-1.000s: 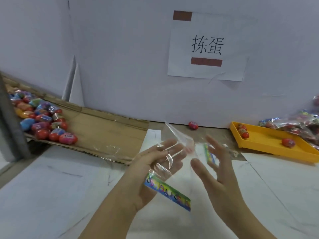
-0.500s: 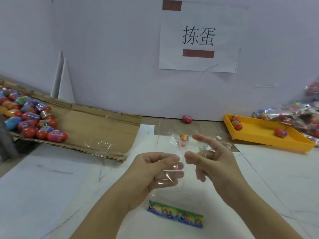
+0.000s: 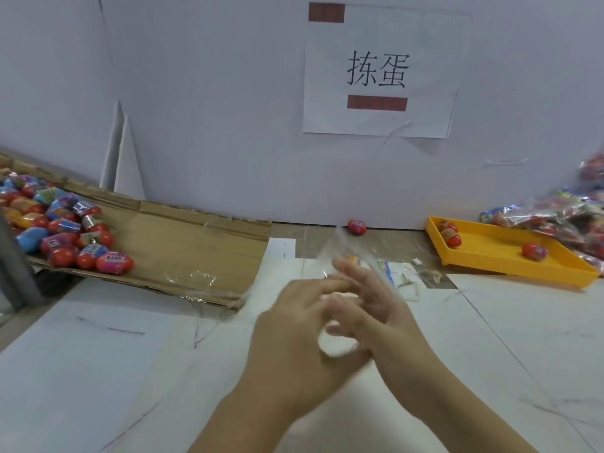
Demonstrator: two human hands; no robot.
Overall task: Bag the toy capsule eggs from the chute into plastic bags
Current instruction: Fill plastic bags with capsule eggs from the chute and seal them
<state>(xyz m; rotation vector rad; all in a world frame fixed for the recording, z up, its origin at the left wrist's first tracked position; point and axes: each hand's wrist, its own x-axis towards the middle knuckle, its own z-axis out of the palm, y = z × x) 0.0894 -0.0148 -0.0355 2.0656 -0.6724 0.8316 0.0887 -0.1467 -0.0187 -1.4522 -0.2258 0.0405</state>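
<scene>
My left hand [image 3: 294, 325] and my right hand [image 3: 389, 318] meet at the middle of the table, fingers overlapping and blurred. Between them they pinch a clear plastic bag [image 3: 338, 246], whose thin film sticks up above the fingertips. The rest of the bag is hidden by the hands. Several red and blue capsule eggs [image 3: 81, 246] lie heaped on the brown cardboard chute [image 3: 196, 253] at the left, well apart from both hands.
A lone egg [image 3: 357, 226] rests against the back wall. A yellow tray [image 3: 510, 259] at the right holds three eggs, with filled bags [image 3: 555, 217] piled behind it. Another bag with a colourful strip [image 3: 384, 269] lies just beyond my fingers. A grey post [image 3: 13, 266] stands far left.
My hands have closed together over the bag, fingers now overlapping. The bag's colourful strip that hung below my hands is no longer in sight.
</scene>
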